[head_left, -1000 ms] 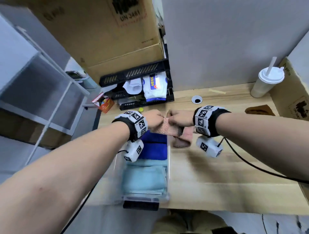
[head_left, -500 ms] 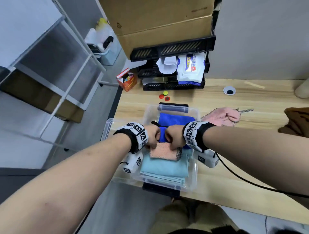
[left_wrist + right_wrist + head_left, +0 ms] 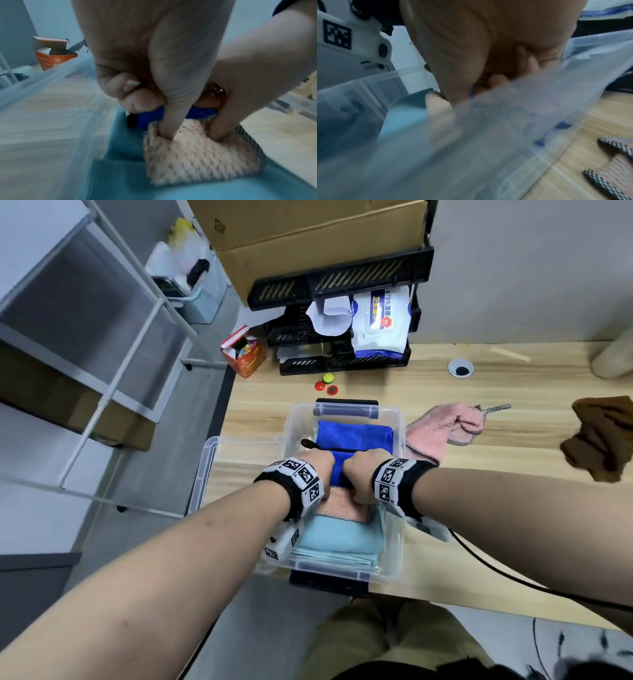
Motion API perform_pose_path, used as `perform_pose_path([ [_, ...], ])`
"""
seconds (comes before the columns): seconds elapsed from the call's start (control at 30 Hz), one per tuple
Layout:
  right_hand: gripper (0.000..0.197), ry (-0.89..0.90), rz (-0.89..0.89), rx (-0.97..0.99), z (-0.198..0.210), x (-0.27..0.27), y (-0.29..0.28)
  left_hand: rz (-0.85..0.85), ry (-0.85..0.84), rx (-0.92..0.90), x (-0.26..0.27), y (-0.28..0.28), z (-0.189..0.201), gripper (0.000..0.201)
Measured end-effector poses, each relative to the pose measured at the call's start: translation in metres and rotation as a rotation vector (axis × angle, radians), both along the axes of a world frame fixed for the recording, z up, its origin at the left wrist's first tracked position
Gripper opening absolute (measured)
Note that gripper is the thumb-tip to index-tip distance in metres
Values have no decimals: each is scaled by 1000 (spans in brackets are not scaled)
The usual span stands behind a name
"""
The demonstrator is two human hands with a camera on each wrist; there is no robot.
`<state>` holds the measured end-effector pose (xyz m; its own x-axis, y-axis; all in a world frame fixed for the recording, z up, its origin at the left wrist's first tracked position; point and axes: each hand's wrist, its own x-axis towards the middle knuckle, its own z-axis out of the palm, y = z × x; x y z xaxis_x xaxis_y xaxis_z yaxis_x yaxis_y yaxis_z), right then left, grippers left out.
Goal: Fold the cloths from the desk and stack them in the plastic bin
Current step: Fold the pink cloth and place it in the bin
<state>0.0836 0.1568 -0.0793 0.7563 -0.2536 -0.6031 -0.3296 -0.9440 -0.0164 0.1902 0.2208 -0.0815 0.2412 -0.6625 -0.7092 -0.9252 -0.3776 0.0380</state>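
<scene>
A clear plastic bin stands at the desk's front edge. Inside it lie a folded blue cloth at the far end and a light teal cloth at the near end. A small folded pink cloth rests on the teal cloth. My left hand and right hand are both down in the bin, side by side. Each pinches the far edge of the pink cloth, thumb on top and fingers curled. In the right wrist view the blurred bin wall hides most of it.
An unfolded pink cloth with a checked border lies on the desk right of the bin, and a crumpled brown cloth lies farther right. The bin lid sits at the left. Behind are a black file tray, three round magnets and an orange box.
Both hands carried the folded pink cloth from the desk leftward over the bin, then lowered it onto the teal cloth. The head view swung left and down.
</scene>
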Motion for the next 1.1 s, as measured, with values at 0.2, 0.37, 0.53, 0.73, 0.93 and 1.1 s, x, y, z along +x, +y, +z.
perform_pose_path([
  [0.2,16,-70,-135,216,30,-4,-21,-19,73,4,7,-30,28,19],
  [0.37,5,-389,-307,224,70,-26,-67,19,-39,-158,1,-75,59,17],
  [0.53,10,-510,-668,218,73,-80,-138,56,-16,-322,-27,-123,77,23],
  [0.73,19,-284,-744,186,35,-158,-168,11,141,-276,-96,-165,59,27],
  [0.93,44,-191,-630,462,-22,-181,-162,162,124,-24,-139,-193,6,33],
  [1.1,53,-161,-583,523,-70,-186,-164,179,207,203,-155,-205,-22,37],
])
